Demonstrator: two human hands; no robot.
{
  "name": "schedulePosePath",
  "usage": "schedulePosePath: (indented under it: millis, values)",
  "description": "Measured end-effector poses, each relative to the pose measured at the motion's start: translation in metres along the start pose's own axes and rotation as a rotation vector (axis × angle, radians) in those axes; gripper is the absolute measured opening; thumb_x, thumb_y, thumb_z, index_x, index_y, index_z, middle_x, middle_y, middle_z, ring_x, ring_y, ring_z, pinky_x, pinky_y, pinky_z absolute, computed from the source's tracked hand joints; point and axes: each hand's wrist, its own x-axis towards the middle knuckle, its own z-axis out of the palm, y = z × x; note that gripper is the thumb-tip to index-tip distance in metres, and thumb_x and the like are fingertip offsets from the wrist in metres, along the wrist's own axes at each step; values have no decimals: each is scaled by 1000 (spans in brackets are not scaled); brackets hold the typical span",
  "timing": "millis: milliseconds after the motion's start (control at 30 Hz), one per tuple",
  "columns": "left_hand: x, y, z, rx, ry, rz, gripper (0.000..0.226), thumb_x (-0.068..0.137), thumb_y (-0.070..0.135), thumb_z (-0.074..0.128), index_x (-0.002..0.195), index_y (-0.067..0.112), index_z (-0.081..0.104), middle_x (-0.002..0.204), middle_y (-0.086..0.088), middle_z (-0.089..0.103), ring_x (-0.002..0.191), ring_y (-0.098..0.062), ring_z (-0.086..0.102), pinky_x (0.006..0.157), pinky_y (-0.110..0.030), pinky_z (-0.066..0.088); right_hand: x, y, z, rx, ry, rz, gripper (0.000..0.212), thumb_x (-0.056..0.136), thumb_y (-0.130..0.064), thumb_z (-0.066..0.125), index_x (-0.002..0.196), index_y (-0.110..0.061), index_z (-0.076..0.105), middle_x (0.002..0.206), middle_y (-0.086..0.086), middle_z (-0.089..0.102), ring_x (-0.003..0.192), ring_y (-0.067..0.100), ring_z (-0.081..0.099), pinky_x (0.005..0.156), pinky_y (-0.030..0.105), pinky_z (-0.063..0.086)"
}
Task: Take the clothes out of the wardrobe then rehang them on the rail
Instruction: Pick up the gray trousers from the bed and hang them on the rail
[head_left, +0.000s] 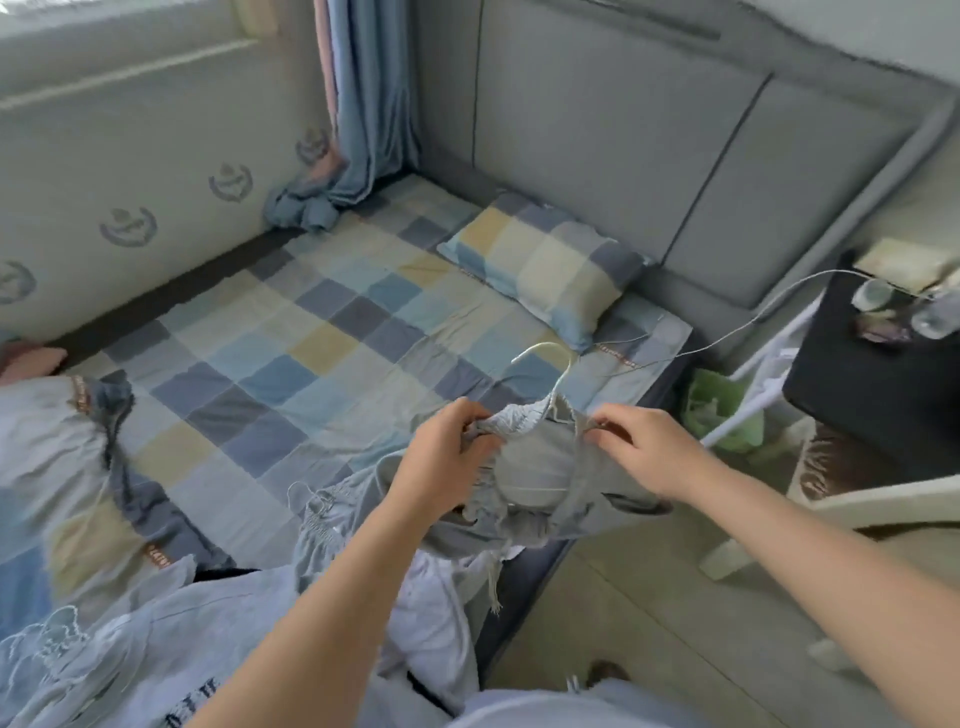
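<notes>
A grey garment with an elastic waistband (540, 467) is held up over the bed's near edge. My left hand (441, 452) grips the waistband on its left side and my right hand (649, 447) pinches it on the right. A white hanger (550, 364) sticks its hook up out of the waistband between my hands. More light clothes (208, 623) lie heaped on the bed at the lower left. Neither wardrobe nor rail is in view.
The bed has a checked blue and yellow sheet (291, 338) and a matching pillow (540, 260) against a grey headboard. A black bedside table (872, 379) with glass items stands at the right, a white cable running to it. A green bag (717, 410) sits on the floor.
</notes>
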Motion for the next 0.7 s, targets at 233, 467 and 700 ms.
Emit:
schedulePosePath:
  millis: [233,467,700]
  values:
    - [17,130,51,-8,-153,307,12,90,24,70,97,27,61,84,16,62,75,1,55,61,-10,38,-123,43,-89,42,301,185,16,93,-40,61,93,-25,66,81,-12,66,77,3,60,73,32,49]
    - [-5,287,134,-29,-271,611,17,88,25,72,92,33,58,77,13,61,72,2,53,60,-14,39,-278,85,-175,46,564,344,17,94,-37,62,77,-35,59,68,-15,59,60,7,55,58,26,41]
    - [-54,461,213,-105,-350,890,13,90,26,71,96,30,60,75,14,60,64,1,52,61,-18,41,-430,111,-275,-25,789,432,20,93,-36,63,76,-25,62,60,-1,54,54,5,43,56,28,36]
